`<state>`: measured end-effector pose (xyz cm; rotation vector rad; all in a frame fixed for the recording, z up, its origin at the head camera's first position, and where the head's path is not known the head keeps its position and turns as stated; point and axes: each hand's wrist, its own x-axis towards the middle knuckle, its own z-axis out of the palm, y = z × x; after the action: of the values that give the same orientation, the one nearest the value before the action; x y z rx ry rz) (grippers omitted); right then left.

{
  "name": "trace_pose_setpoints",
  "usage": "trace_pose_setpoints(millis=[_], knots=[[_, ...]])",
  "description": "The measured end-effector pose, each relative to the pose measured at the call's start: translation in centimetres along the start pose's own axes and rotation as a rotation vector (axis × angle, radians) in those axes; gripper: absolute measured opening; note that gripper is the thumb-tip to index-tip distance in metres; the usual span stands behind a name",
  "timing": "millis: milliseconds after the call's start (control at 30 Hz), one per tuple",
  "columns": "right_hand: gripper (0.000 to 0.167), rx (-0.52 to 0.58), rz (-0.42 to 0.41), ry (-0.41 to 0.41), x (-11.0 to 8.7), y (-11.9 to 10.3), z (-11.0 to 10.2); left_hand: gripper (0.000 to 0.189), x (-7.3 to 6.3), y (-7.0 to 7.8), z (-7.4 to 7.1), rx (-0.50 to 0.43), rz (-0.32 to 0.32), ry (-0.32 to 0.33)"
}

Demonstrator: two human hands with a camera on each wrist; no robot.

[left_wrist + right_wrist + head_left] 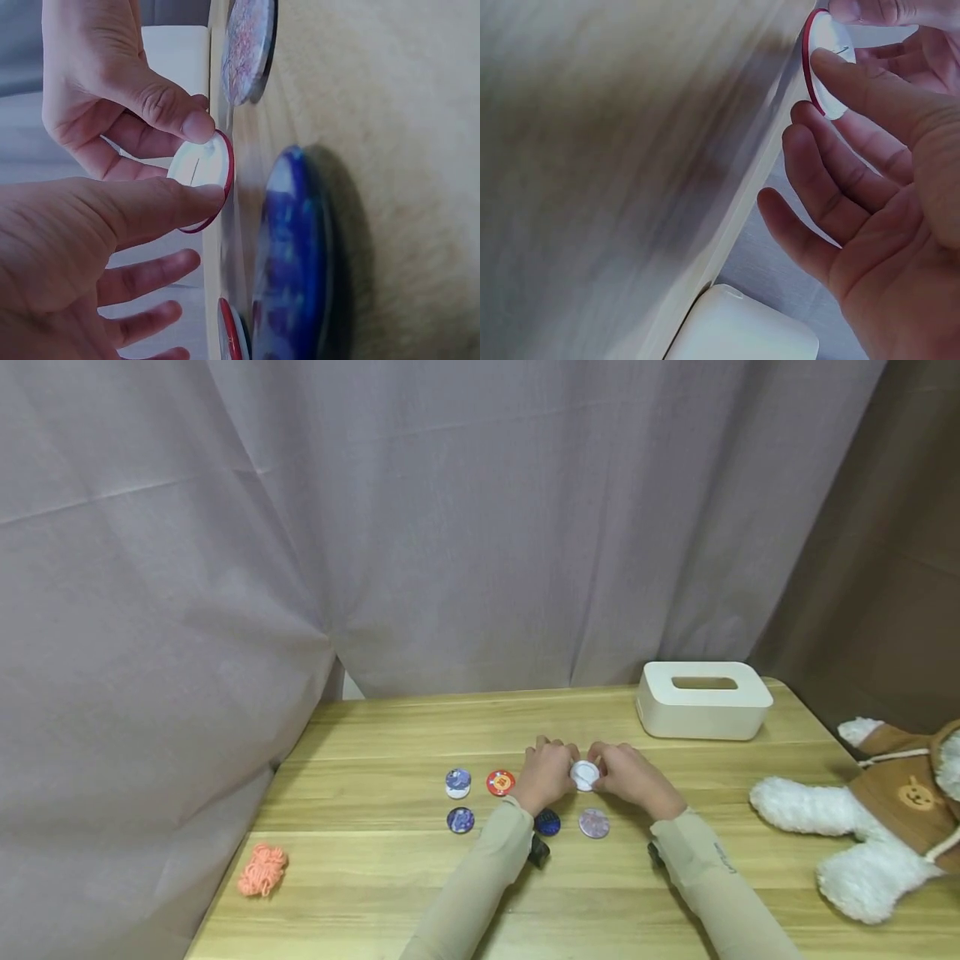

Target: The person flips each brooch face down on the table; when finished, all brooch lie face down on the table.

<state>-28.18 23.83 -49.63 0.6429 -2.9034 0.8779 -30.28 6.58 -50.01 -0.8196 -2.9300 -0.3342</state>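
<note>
A round pin badge (585, 775) is held up between both hands, its white back with a thin pin toward me. Its red rim shows in both wrist views. My left hand (547, 773) pinches one edge, the thumb lying across the badge back (196, 171). On the opposite edge, my right hand (632, 779) pinches with thumb and fingers; its other fingers are loosely bent in the right wrist view. Below the hands lie a dark blue badge (547, 822) and a pale lilac badge (594, 823). A red badge (501, 782) lies left of the left hand.
Farther left are a blue-and-white badge (458, 782) and a purple-blue badge (461, 820). Coral yarn (262, 870) lies near the table's left edge. A white tissue box (705, 706) stands at the back right. A plush toy (892, 810) occupies the right side.
</note>
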Motion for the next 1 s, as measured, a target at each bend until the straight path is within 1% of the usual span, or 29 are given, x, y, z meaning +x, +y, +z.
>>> trace_pose_setpoints(millis=[233, 400, 533, 700, 900, 1000], knots=[[0.03, -0.042, -0.013, -0.026, 0.19, 0.0, 0.23, 0.017, -0.2, -0.06, 0.18, 0.015, 0.012, -0.024], [0.031, -0.075, -0.028, -0.032, 0.23, 0.09, 0.24, 0.015, -0.25, -0.06, 0.26, 0.045, 0.014, -0.045], [0.032, -0.059, -0.03, -0.063, 0.17, 0.03, 0.17, 0.015, -0.31, 0.07, 0.19, 0.061, -0.001, -0.077], [0.032, -0.039, -0.032, -0.082, 0.12, -0.3, -0.03, 0.013, -0.3, 0.34, -0.05, 0.051, -0.031, -0.109], [0.034, -0.022, -0.013, -0.095, 0.2, -0.19, -0.11, 0.011, -0.34, 0.36, -0.42, 0.05, -0.038, -0.111], [0.036, 0.006, 0.006, -0.104, 0.36, 0.12, -0.22, 0.012, -0.32, 0.13, -0.56, 0.033, -0.032, -0.101]])
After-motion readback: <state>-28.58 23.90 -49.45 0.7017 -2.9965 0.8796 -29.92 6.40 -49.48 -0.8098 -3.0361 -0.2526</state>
